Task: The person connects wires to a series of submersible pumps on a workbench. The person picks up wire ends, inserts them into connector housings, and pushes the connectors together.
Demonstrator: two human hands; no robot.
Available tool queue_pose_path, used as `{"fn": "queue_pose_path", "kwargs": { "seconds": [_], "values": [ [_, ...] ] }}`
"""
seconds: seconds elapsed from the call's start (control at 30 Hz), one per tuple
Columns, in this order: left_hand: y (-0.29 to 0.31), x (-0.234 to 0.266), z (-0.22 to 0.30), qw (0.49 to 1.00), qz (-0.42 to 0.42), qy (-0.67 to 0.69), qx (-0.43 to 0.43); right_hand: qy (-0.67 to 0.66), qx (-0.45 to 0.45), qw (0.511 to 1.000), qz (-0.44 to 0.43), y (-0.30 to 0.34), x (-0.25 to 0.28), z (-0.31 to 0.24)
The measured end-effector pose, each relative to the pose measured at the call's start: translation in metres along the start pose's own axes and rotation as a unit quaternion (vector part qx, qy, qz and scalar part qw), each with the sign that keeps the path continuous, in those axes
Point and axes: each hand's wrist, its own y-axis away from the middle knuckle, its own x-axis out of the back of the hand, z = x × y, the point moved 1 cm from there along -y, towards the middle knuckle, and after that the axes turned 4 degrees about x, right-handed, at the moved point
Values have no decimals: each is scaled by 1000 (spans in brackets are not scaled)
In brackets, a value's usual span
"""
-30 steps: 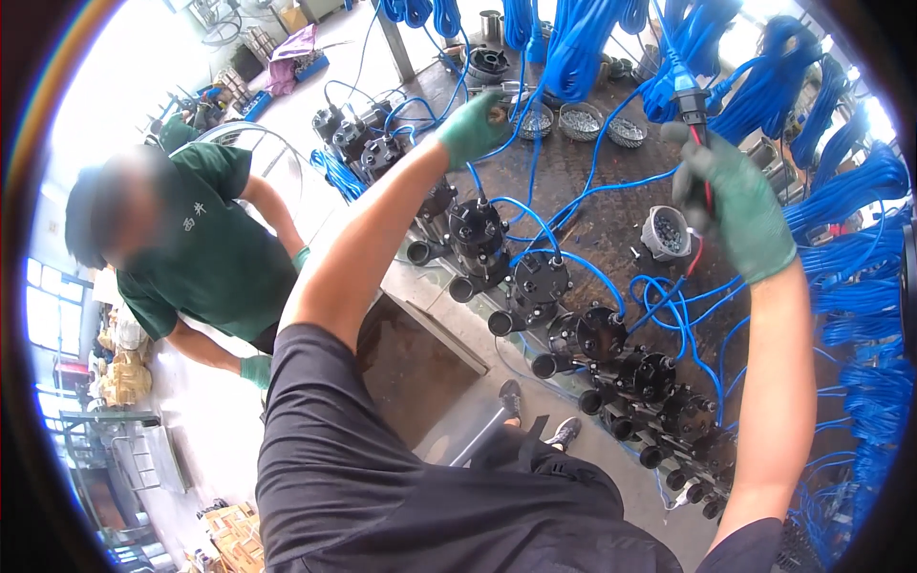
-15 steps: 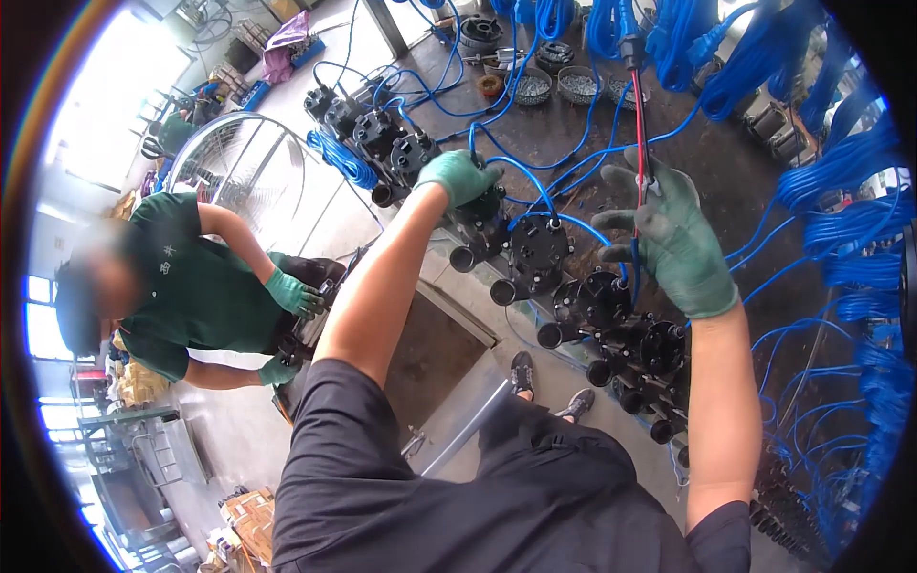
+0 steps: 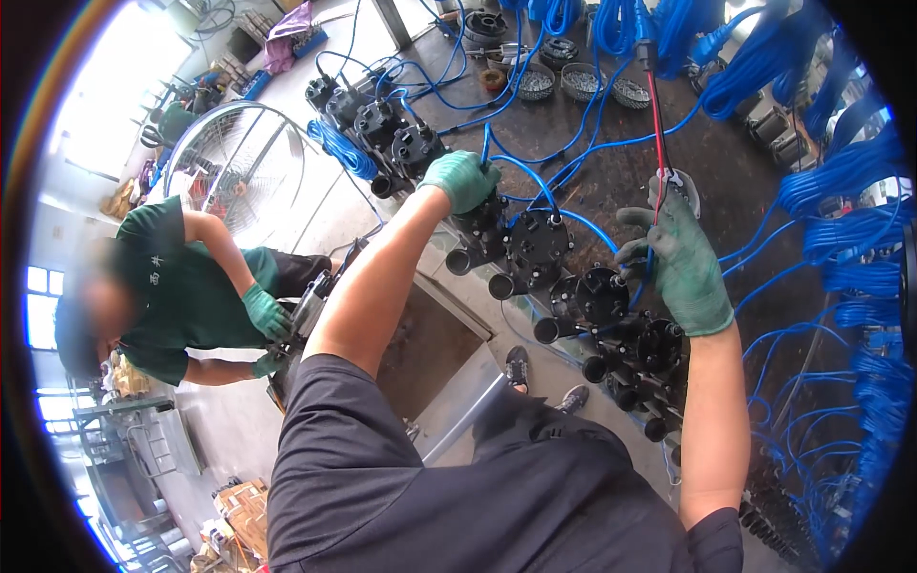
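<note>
A row of black, pump-like housings [image 3: 541,239] with round tops and side pipes stands along the bench edge. My left hand [image 3: 460,181], in a green glove, is closed over the top of one housing [image 3: 483,212], beside a blue cable [image 3: 521,164]; its fingertips are partly hidden. At the right, my gloved right hand [image 3: 683,272] is raised over the bench with its fingers loosely curled. It holds the lower end of a thin red-and-dark lead [image 3: 656,119], which hangs from a dark connector [image 3: 646,53]. A short blue cable end [image 3: 650,265] shows at the palm.
Bowls of small metal parts [image 3: 581,83] sit at the bench's far side. Blue cable bundles [image 3: 855,220] crowd the right. To the left, a co-worker in green [image 3: 191,286] handles a dark part beside a large fan [image 3: 239,158]. Loose blue cables cross the bench.
My right hand has moved slightly down with the lead, whose lower end has swung right. My left hand stays on its housing. The co-worker's near hand has shifted left.
</note>
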Motion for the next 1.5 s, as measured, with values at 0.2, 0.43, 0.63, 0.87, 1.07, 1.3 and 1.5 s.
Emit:
{"fn": "queue_pose_path", "kwargs": {
  "seconds": [0.2, 0.43, 0.63, 0.87, 1.07, 1.3, 1.5],
  "values": [
    [4, 3, 3, 1000, 22, 8, 11, -29, -15, 999, -8, 10, -1, -8],
    [-15, 8, -10, 998, 61, 19, 7, -33, 3, 999, 1, 16, -2, -13],
    [-11, -1, -17, 997, 75, -3, -35, -32, 0, 999, 0, 12, -5, -14],
    [1, 7, -7, 998, 52, -22, -20, -6, 4, 999, 47, -9, -21, -29],
    [4, 10, -8, 999, 35, -20, 0, 123, 18, 992, 37, -32, -18, -33],
    [2, 6, -8, 999, 43, -23, -12, 110, 0, 992, 65, -28, -19, -34],
    [-18, 12, -7, 996, 92, -21, -4, 230, 34, 972, 44, -63, -24, -50]
  ]
}}
